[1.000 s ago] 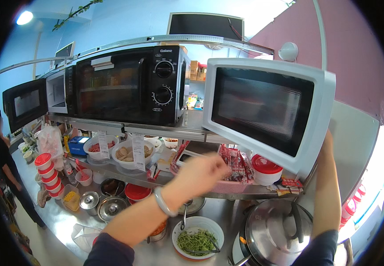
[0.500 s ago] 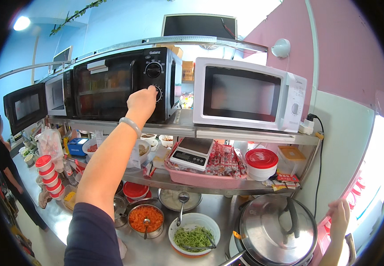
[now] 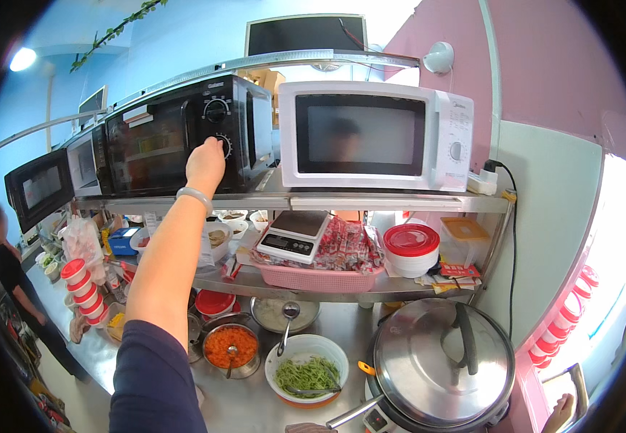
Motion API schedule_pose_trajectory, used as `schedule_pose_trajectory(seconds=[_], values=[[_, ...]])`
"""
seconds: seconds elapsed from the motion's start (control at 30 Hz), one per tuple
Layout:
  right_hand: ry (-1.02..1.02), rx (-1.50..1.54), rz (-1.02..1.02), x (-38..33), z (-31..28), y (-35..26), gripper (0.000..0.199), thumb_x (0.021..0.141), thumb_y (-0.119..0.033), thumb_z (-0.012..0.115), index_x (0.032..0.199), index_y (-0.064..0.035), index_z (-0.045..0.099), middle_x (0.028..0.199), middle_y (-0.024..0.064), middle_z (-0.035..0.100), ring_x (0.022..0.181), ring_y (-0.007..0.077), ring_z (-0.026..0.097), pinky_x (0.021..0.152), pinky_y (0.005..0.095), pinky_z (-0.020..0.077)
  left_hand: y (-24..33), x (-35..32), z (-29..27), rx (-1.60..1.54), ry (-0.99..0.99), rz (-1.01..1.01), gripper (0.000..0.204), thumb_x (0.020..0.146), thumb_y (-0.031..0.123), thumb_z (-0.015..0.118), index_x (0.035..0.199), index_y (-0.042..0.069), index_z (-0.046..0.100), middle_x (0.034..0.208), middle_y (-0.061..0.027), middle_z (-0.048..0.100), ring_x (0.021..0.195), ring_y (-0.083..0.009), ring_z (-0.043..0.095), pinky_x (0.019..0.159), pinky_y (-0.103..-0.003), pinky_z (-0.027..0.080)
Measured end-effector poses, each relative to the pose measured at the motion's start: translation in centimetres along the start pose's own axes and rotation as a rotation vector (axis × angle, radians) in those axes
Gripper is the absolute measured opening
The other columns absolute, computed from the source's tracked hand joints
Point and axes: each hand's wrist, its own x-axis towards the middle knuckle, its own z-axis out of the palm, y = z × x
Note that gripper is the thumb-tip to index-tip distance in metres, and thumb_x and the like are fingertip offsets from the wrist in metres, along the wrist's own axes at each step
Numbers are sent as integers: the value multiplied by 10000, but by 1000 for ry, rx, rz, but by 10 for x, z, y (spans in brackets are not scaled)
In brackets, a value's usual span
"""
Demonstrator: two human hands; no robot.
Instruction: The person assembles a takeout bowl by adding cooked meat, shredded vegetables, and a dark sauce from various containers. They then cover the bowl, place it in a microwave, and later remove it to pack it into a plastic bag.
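Note:
My left hand (image 3: 205,164), a pale bangle on its wrist, reaches up to the black microwave oven (image 3: 143,141) on the top shelf. Its fingers are closed on the lower control knob (image 3: 225,146), which they partly cover. The microwave's door is closed. Only part of my right hand (image 3: 563,409) shows, low at the right rim, beside a brown-edged object I cannot make out; its fingers are too little in view to read. Right of the black oven stands a white microwave oven (image 3: 360,141), also closed.
Below, a pink basket (image 3: 320,278) of packets carries a kitchen scale (image 3: 289,246). On the counter are a pot of chopped orange food (image 3: 231,346), a bowl of green shreds (image 3: 307,374) and a large lidded cooker (image 3: 428,361). A person (image 3: 13,267) stands far left.
The view has shifted rightward, so the shelf things sit further left. My left hand stays on the knob. My right hand has dropped toward the lower right rim.

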Motion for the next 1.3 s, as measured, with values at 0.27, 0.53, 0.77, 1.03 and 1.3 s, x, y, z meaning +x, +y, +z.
schedule_pose_trajectory(seconds=[0.27, 0.53, 0.77, 1.03, 1.3], values=[[-203, -80, 75, -15, 4, 102, 298, 949, -282, 499, 1072, -55, 647, 937, 179, 669, 816, 341, 646, 730, 424, 506, -3, 1, 6, 28, 43, 33, 288, 981, 265, 449, 864, 42, 589, 831, -238, 654, 803, -411, 649, 702, -495, 525], [-147, 50, 135, -27, 24, 122, 238, 900, -171, 535, 757, 16, 575, 563, 127, 525, 536, 223, 519, 519, 378, 379, 144, -45, -61, -156, 208, 347, 140, 878, 186, 613, 941, 73, 558, 946, -141, 611, 811, -367, 627, 667, -452, 500], [-114, -75, 63, -23, 26, 107, 214, 869, -139, 537, 711, 4, 554, 611, 163, 522, 589, 311, 516, 569, 417, 382, 376, -82, -50, -393, 277, 930, 144, 797, 194, 671, 726, 110, 577, 756, -43, 527, 745, -235, 567, 654, -358, 422], [-71, -31, -19, -28, 20, 106, 186, 851, -102, 526, 706, 14, 531, 686, 184, 545, 678, 353, 540, 617, 429, 401, 463, -54, -7, 81, 150, 717, 274, 881, 317, 579, 844, 99, 742, 951, -51, 567, 1002, -222, 485, 897, -375, 302], [-37, -49, -64, -26, 16, 86, 161, 834, -84, 514, 711, 18, 522, 693, 186, 528, 676, 347, 528, 627, 434, 395, 478, -59, 14, 89, 169, 702, 269, 855, 328, 611, 845, 77, 706, 977, -52, 549, 1021, -234, 476, 899, -384, 314]])
